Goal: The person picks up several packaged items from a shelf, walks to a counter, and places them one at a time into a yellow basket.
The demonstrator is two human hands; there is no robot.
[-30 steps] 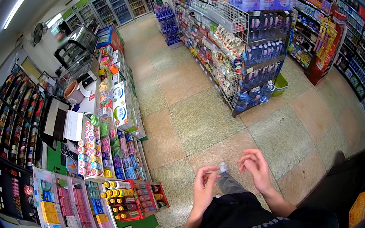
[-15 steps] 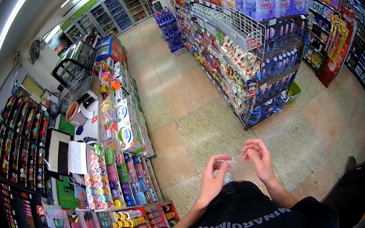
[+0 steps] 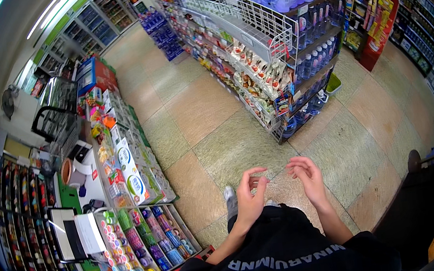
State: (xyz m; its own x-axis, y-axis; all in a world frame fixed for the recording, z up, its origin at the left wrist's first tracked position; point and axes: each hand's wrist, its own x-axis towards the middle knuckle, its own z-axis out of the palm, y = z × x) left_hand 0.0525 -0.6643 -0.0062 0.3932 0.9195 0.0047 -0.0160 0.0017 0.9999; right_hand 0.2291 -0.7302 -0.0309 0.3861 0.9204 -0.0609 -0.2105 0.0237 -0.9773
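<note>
My left hand (image 3: pixel 251 197) is held in front of my body with its fingers loosely curved and apart from the thumb. Facing it, my right hand (image 3: pixel 307 179) has its fingers bent inward, and nothing shows in it. A gap of floor separates the two hands, and neither touches anything. Below them are my dark shirt and one shoe (image 3: pixel 229 192). The shelf end with water bottles (image 3: pixel 317 62) stands ahead and to the right. To the left is the counter rack of round candy tubs (image 3: pixel 118 245).
Milk cartons in boxes (image 3: pixel 133 170) line the counter at left, beside a monitor (image 3: pixel 67 233). A wire basket (image 3: pixel 269 31) tops the snack shelf (image 3: pixel 258 76). Purple crates (image 3: pixel 160 33) stand further down the tiled aisle (image 3: pixel 170 108). A red display stand (image 3: pixel 379 29) is at the right.
The view has turned right and moved forward, so the counter and shelves sit further left. My shoe has come into sight. Both hands keep nearly the same curved pose.
</note>
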